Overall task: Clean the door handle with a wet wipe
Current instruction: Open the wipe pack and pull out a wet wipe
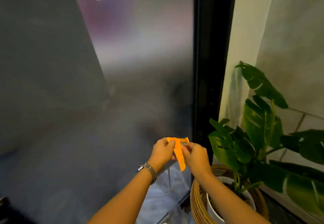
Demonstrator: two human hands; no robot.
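Note:
An orange wet-wipe sachet [180, 152] with dark lettering is held in front of me, low and right of centre. My left hand [162, 151], with a metal watch on the wrist, pinches its upper left corner. My right hand [195, 155] pinches its right side near the lettering. Both hands hold it in front of a frosted glass door [140, 66] with a black frame [210, 57]. No door handle can be made out on it.
A large-leaved green plant [259, 136] in a white pot inside a wicker basket [198, 199] stands at the lower right, close under my right forearm. A sheer curtain [280, 39] hangs right of the frame. Tiled floor lies below.

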